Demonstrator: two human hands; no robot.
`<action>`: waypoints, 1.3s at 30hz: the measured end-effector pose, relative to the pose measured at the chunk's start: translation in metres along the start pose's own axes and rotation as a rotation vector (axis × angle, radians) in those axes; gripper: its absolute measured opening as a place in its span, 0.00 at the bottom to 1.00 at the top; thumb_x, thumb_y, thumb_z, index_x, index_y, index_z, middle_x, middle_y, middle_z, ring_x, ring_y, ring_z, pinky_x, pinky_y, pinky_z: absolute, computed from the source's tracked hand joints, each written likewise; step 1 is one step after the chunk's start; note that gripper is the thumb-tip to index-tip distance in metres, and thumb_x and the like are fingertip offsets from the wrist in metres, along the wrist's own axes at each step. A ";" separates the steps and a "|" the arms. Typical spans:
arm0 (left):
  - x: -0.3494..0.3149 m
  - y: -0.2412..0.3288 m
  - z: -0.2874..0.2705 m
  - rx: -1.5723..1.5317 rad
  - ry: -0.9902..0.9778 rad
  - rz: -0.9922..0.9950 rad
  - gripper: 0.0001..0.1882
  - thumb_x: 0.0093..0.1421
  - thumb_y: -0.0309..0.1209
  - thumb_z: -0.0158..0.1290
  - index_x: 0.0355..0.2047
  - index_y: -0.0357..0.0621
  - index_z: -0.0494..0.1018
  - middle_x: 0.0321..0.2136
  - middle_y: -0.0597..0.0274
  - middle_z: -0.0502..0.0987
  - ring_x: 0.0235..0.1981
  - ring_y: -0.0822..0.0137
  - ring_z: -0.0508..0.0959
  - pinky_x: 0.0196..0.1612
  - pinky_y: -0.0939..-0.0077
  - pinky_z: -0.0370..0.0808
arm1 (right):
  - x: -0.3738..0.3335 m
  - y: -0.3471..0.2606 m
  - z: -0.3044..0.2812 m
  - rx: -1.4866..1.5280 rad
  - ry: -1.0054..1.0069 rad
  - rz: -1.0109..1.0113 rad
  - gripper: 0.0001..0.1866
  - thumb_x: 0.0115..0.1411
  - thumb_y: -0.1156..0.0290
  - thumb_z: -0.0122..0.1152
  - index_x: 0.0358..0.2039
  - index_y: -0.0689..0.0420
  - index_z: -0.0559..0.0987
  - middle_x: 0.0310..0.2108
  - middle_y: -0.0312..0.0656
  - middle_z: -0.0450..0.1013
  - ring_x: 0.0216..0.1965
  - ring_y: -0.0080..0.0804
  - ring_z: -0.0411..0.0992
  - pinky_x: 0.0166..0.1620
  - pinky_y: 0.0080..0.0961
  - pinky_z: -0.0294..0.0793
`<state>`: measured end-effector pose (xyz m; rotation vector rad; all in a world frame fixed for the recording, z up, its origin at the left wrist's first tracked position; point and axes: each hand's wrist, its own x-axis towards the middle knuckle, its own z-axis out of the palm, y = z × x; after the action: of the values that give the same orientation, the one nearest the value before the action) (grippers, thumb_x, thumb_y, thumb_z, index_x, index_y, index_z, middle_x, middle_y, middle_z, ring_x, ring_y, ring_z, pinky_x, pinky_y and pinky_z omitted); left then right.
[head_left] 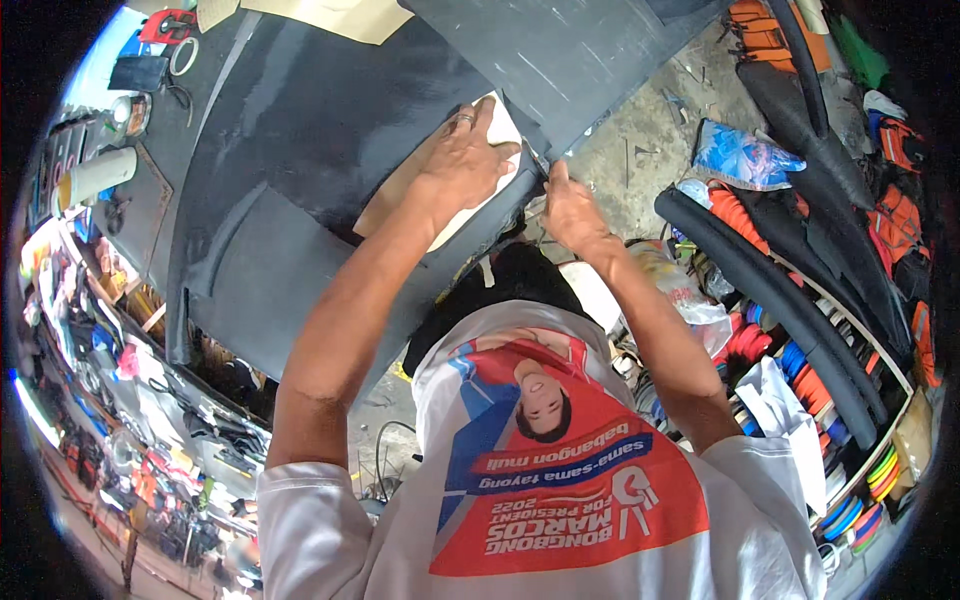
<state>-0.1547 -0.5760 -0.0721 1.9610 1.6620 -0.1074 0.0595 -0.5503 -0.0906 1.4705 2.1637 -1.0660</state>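
My left hand [465,165] lies with its fingers spread on a long cream card template [397,192], pressing it onto a smooth black sheet [300,130]. The template lies slanted along the sheet's right-hand edge. Just right of the template's far end, my right hand [577,215] is closed around a slim tool with a thin dark blade [540,160], which looks like a knife. The blade points toward the sheet's edge, beside the left fingertips. My fist hides most of the handle.
A grey sheet [570,60] overlaps the far side. Beyond the right edge lies concrete floor [640,150], with a blue patterned bag [745,155]. Long black tubes [780,320] rest over a rack of coloured rolls [800,375]. Clutter fills the left.
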 end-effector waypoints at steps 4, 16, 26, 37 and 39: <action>-0.001 0.001 -0.002 0.009 -0.006 0.006 0.22 0.74 0.43 0.46 0.65 0.63 0.74 0.74 0.39 0.50 0.72 0.37 0.57 0.73 0.53 0.60 | -0.020 0.008 0.006 0.035 -0.017 0.053 0.20 0.57 0.77 0.61 0.47 0.64 0.64 0.38 0.68 0.77 0.47 0.70 0.76 0.49 0.55 0.77; -0.070 -0.047 0.015 -0.221 0.462 -0.129 0.16 0.67 0.30 0.55 0.54 0.43 0.79 0.63 0.49 0.69 0.61 0.44 0.70 0.65 0.55 0.70 | -0.040 0.027 -0.007 0.229 0.193 -0.048 0.11 0.74 0.67 0.49 0.50 0.59 0.66 0.31 0.67 0.73 0.35 0.72 0.73 0.38 0.59 0.69; -0.193 -0.059 0.077 -0.271 0.595 -0.334 0.11 0.60 0.24 0.58 0.42 0.45 0.83 0.52 0.58 0.73 0.52 0.52 0.73 0.58 0.59 0.74 | -0.059 -0.005 0.027 -0.037 -0.030 -0.415 0.14 0.74 0.64 0.52 0.53 0.58 0.69 0.34 0.64 0.76 0.38 0.73 0.74 0.40 0.59 0.71; -0.213 -0.105 0.067 -0.298 0.406 -0.246 0.24 0.55 0.17 0.59 0.49 0.58 0.85 0.58 0.61 0.68 0.58 0.54 0.70 0.63 0.63 0.70 | -0.054 -0.135 0.103 -0.013 -0.185 -0.537 0.15 0.74 0.69 0.50 0.54 0.65 0.66 0.44 0.73 0.73 0.45 0.77 0.71 0.46 0.63 0.69; -0.211 -0.111 0.057 -0.324 0.357 -0.226 0.26 0.55 0.16 0.58 0.50 0.60 0.85 0.59 0.61 0.67 0.58 0.55 0.70 0.64 0.64 0.70 | -0.050 -0.142 0.110 -0.040 -0.138 -0.518 0.15 0.73 0.70 0.50 0.54 0.65 0.65 0.42 0.73 0.74 0.44 0.77 0.72 0.46 0.62 0.69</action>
<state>-0.2899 -0.7811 -0.0746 1.6097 1.9790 0.4255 -0.0621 -0.6905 -0.0764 0.7997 2.5083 -1.2272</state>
